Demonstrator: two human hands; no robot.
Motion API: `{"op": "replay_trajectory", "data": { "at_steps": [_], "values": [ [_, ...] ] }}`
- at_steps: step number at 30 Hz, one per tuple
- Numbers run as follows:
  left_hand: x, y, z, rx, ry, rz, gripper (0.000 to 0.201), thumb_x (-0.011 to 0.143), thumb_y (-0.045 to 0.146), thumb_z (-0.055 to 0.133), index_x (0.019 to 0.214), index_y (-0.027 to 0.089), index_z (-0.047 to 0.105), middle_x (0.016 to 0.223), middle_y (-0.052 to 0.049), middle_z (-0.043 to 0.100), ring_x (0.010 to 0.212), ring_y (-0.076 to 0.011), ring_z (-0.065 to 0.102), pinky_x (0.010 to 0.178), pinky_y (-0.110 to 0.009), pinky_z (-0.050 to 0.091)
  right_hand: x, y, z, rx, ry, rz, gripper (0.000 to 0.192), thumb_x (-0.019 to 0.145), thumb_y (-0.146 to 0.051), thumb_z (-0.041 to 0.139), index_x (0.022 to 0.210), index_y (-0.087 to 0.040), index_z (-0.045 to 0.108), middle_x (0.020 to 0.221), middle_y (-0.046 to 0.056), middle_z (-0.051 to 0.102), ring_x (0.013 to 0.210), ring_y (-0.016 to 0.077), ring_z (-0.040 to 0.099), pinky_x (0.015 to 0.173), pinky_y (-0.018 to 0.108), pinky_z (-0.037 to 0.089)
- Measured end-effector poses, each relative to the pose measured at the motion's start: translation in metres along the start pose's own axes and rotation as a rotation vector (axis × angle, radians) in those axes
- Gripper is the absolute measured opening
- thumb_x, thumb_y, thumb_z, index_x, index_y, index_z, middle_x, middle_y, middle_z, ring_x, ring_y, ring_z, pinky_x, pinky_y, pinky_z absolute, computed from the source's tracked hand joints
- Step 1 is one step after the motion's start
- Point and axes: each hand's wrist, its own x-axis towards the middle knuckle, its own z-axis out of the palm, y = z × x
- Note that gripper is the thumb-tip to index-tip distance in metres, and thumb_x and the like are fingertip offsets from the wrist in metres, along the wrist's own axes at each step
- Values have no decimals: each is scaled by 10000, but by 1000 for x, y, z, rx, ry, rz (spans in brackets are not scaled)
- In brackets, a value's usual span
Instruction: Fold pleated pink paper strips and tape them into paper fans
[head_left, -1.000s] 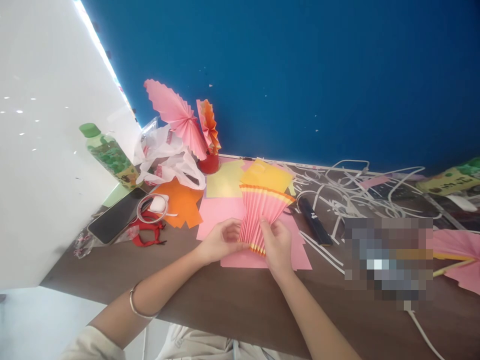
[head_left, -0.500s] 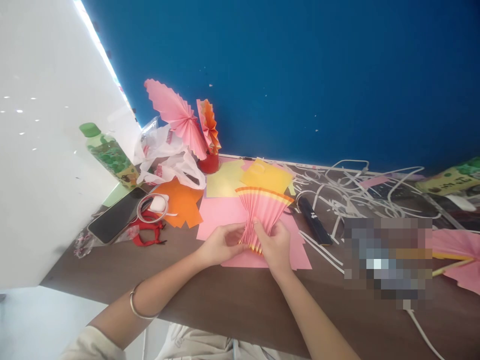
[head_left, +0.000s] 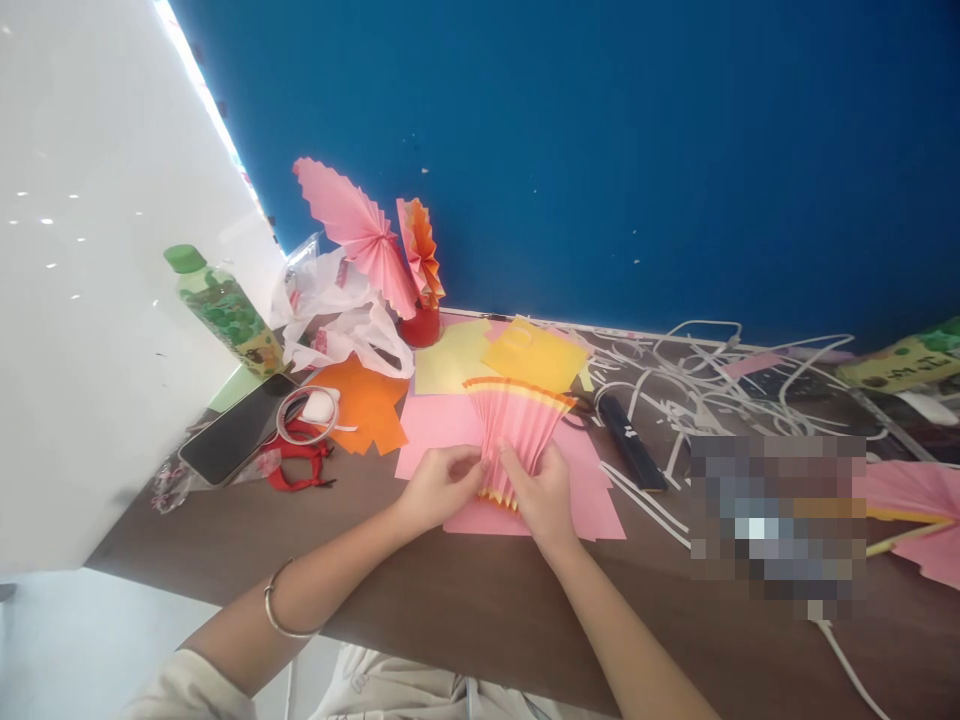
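Observation:
Between my hands is a pleated paper fan (head_left: 517, 420), pink with orange and yellow edges, spread wide at its far end and gathered near the middle. My left hand (head_left: 442, 487) pinches its left edge with thumb and fingers. My right hand (head_left: 546, 490) grips the right side, its thumb lying over the folds and the other fingers hidden behind. Below the fan lie pink paper sheets (head_left: 427, 430). Just beyond are a yellow-orange sheet (head_left: 536, 352) and a pale yellow sheet (head_left: 448, 355).
Left are orange paper (head_left: 367, 400), a phone (head_left: 238, 430), a tape roll (head_left: 286, 420), a red strap (head_left: 296, 470), a plastic bag (head_left: 337, 310) and a bottle (head_left: 225, 310). Folded pink paper (head_left: 360, 235) stands behind. Right are a black case (head_left: 631, 440), white cables (head_left: 705, 390) and a blurred patch.
The fan has shifted slightly left and tilted a little that way, with my right hand moving along. My left hand keeps its pinch on the edge.

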Motion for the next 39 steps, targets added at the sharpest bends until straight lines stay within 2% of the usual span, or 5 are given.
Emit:
{"op": "replay_trajectory", "data": {
  "at_steps": [15, 25, 32, 36, 39],
  "values": [
    [2, -1, 0, 94, 56, -1, 343, 839, 376, 414, 572, 166, 370, 551, 43, 337, 547, -84, 323, 521, -211, 285, -4, -4, 3, -55, 4, -17, 201, 725, -356, 600, 799, -175, 554, 709, 5, 609, 640, 156, 565, 593, 279, 474],
    [0, -8, 0, 329, 75, 119, 335, 856, 280, 350, 552, 178, 251, 507, 55, 265, 488, -69, 256, 478, -206, 237, -10, 0, 10, 13, -22, -22, 239, 772, -397, 557, 882, -185, 543, 825, 33, 628, 792, 187, 593, 688, 303, 485],
    [-4, -10, 3, 425, -76, 216, 229, 878, 230, 306, 676, 183, 403, 631, 7, 450, 561, -105, 404, 553, -238, 336, -14, -1, 13, 7, -55, 132, 433, 784, -572, 471, 548, -212, 423, 439, -44, 390, 458, 130, 440, 427, 250, 380],
    [-6, -2, 4, 371, -155, 260, 205, 869, 204, 306, 739, 174, 461, 683, -21, 499, 606, -120, 433, 586, -247, 373, -14, 0, 14, 81, -100, 85, 456, 814, -607, 388, 734, -194, 563, 652, 17, 564, 701, 170, 567, 687, 298, 483],
    [-7, 7, 3, 281, -187, 235, 137, 846, 192, 362, 809, 162, 491, 747, -33, 527, 651, -128, 462, 621, -255, 402, -13, 3, 15, 87, -104, 18, 516, 838, -618, 311, 909, -192, 591, 971, 72, 612, 990, 186, 545, 911, 331, 416]
  ]
}}
